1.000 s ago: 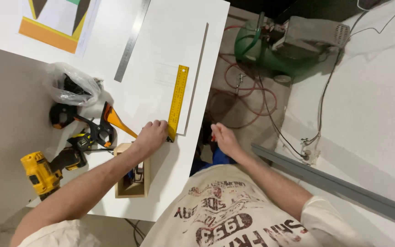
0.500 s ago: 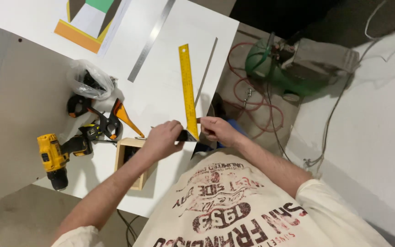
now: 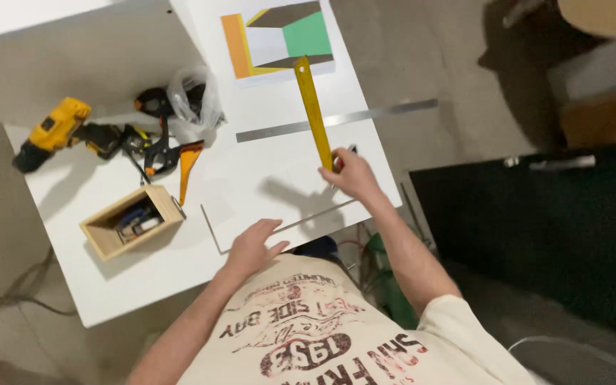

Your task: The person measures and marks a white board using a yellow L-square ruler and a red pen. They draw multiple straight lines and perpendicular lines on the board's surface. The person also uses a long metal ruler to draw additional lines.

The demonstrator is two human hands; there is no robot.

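The worktop (image 3: pixel 73 278) is showing a smooth matt white finish. The yellow ruler (image 3: pixel 313 114) is looking like painted metal, the long steel ruler (image 3: pixel 336 120) like brushed bare metal. The small box (image 3: pixel 131 222) is showing raw pale wood; the bag (image 3: pixel 192 96) is glinting as thin clear plastic.

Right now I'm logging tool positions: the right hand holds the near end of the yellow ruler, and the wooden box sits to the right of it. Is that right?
Not quite. The head view shows the right hand at the near end of the yellow ruler, but the wooden box sits to the left of it, near the table's front edge, below the orange clamp.
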